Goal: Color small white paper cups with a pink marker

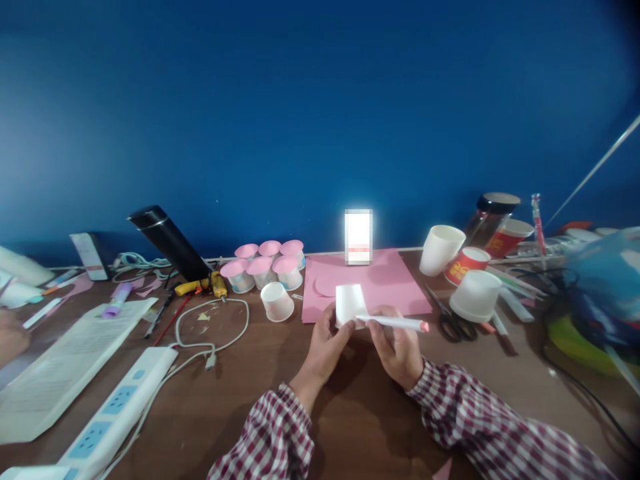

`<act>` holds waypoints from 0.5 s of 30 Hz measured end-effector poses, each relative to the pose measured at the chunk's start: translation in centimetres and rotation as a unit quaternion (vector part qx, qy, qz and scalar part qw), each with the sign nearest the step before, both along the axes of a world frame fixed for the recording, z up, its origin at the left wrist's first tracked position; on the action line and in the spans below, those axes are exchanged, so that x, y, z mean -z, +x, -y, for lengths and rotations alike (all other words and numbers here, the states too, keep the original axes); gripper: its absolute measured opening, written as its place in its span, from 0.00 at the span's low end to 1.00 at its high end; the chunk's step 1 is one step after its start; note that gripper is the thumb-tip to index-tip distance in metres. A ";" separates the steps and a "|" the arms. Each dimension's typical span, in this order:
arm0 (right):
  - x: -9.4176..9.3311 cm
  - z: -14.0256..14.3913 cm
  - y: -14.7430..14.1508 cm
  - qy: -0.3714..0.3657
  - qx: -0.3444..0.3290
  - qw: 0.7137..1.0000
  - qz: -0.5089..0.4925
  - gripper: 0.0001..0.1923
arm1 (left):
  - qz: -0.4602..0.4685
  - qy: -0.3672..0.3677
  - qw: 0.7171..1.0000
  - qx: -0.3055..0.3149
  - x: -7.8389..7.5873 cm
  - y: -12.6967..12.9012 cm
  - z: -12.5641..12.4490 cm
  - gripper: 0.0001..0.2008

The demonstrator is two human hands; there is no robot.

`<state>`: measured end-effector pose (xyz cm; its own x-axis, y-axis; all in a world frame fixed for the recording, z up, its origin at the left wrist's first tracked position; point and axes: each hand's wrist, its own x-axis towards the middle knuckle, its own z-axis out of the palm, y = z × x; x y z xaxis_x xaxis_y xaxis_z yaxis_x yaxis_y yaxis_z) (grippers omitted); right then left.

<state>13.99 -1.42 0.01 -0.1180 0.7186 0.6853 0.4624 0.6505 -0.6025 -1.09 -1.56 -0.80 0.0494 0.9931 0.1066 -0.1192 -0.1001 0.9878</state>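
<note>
My left hand (324,350) is closed around a small white paper cup (350,301), its thumb on the near side. In my right hand (403,352) a white marker (400,323) with a pinkish end lies almost level, its other end against the cup's lower right edge. Whether its tip touches the cup is too blurred to tell. Behind both hands lies a stack of pink paper (385,283) with a pink paper disc (325,287) on it. To the left, another white cup (277,303) stands beside several cups with pink tops (261,270).
Scissors (450,320), an upturned white cup (475,297), a red cup (467,265) and a tall white cup (442,250) stand or lie at right. Leftward are a black flask (173,243), a white cable (210,350), a power strip (117,407) and another person's hand (13,337).
</note>
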 end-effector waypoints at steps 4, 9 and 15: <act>0.2 0.0 0.0 0.001 -0.002 1.000 -0.002 0.05 | -0.010 0.004 1.000 -0.009 0.2 -0.1 -0.1 0.23; 0.4 0.0 0.1 -0.004 -0.002 1.000 0.000 0.05 | -0.023 0.010 1.000 -0.008 0.2 -0.1 -0.1 0.24; 0.5 -0.2 0.1 -0.006 0.006 1.000 0.010 0.05 | -0.035 0.015 0.999 -0.012 0.0 -0.1 -0.1 0.23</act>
<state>14.05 -1.21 -0.45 -0.1224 0.7281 0.6745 0.4827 0.6375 -0.6005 -1.22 -1.48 -0.78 0.0338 0.9904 0.1342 -0.0480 -0.1325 0.9900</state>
